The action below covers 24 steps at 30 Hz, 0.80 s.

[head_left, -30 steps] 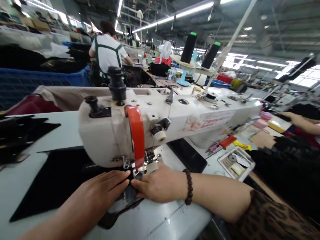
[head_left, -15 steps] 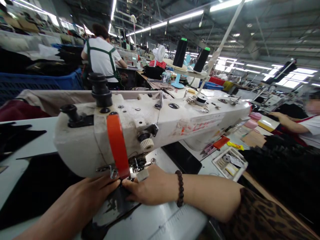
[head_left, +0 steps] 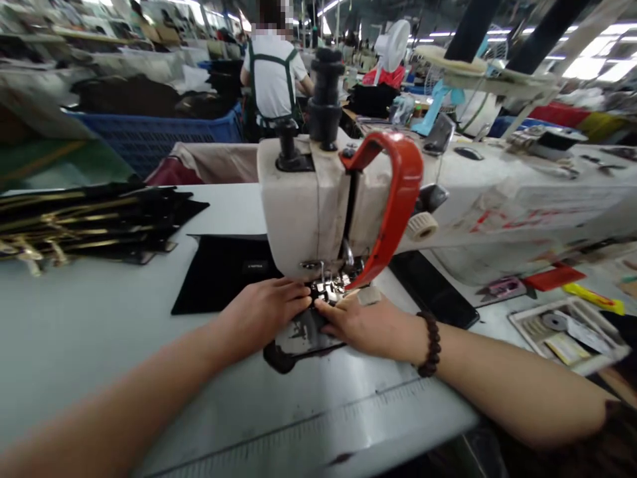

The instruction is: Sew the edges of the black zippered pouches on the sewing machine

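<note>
A black fabric piece (head_left: pixel 223 275) with a small label lies on the sewing machine bed, partly behind the machine head (head_left: pixel 298 212). My left hand (head_left: pixel 263 309) grips the fabric's near edge just left of the presser foot (head_left: pixel 328 289), fingers close together. From the right, my right hand (head_left: pixel 373 325) pinches at the same edge, thumb and forefinger close to the needle area. The two hands' fingertips nearly meet there; the cloth between them is mostly hidden. An orange-red curved guard (head_left: pixel 403 192) stands above my right hand.
To the left is a pile of black pieces with gold zips (head_left: pixel 89 226). Right of the needle lie a black phone-like slab (head_left: pixel 438 289), snips (head_left: pixel 502 290) and a parts tray (head_left: pixel 527 332). A blue crate (head_left: pixel 164 136) and a person in white (head_left: pixel 273 76) are beyond.
The view has swung left and lower, so the machine appears further right and the zipped pile shows more. Both hands remain beside the presser foot.
</note>
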### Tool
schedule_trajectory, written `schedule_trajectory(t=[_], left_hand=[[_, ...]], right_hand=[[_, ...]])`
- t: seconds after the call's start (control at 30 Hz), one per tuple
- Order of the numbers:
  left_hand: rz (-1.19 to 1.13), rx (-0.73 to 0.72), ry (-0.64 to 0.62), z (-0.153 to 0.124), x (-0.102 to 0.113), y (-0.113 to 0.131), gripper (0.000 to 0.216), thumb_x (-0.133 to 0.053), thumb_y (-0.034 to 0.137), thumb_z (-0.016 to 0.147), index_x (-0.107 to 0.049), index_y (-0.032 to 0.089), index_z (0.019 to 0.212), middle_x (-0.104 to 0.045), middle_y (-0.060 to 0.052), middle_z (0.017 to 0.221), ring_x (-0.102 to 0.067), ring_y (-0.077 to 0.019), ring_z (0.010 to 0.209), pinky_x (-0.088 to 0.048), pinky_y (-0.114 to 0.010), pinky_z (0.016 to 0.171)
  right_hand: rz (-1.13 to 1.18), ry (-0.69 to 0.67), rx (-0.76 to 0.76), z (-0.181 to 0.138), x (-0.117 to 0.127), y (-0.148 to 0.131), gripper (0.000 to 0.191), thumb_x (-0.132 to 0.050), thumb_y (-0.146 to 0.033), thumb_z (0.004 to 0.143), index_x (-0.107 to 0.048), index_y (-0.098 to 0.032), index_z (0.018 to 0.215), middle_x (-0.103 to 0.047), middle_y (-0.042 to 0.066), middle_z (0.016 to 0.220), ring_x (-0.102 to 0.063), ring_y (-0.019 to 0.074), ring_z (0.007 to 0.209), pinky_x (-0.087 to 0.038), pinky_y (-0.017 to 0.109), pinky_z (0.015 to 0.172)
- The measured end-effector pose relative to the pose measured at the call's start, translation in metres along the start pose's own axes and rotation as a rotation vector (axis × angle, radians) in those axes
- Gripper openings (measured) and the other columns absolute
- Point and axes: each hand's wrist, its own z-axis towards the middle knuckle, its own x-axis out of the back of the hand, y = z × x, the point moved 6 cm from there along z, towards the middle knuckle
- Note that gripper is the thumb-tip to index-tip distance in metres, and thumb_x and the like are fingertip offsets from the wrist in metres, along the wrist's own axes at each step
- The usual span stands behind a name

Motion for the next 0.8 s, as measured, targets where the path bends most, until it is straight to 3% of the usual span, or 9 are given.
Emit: schedule_trajectory(t=[0.17,0.53,0.8], left_hand=[[-0.023,0.001,0.061,0.002,0.004,-0.002,0.024,-0.042,0.011,0.086,-0.066,0.014,0.091,-0.067,-0.006,0.094,-0.061,-0.0170,0.089,-0.051,-0.028,0.078],[-0.024,0.111,0.021,0.005,0.001,-0.009,0.023,-0.043,0.015,0.086,-0.066,0.018,0.088,-0.067,-0.002,0.088,-0.061,-0.0155,0.083,-0.050,-0.023,0.066],[0.016,0.140,0.001,0.008,0.003,-0.009,0.031,-0.035,0.016,0.090,-0.065,0.015,0.089,-0.066,-0.002,0.084,-0.061,-0.0144,0.083,-0.049,-0.022,0.068]], right_hand=[[-0.032,0.011,0.013,-0.001,-0.002,0.000,0.039,-0.044,-0.037,0.089,-0.052,-0.012,0.118,-0.066,0.010,0.078,-0.061,0.0201,0.067,-0.036,0.029,0.052],[0.008,0.015,0.034,-0.001,-0.008,0.001,0.039,-0.045,-0.039,0.089,-0.052,-0.013,0.117,-0.066,0.006,0.073,-0.058,0.0161,0.064,-0.025,0.026,0.045],[-0.005,0.019,0.026,-0.001,-0.007,0.001,0.038,-0.047,-0.040,0.088,-0.052,-0.015,0.116,-0.066,0.005,0.074,-0.059,0.0173,0.065,-0.024,0.026,0.045]])
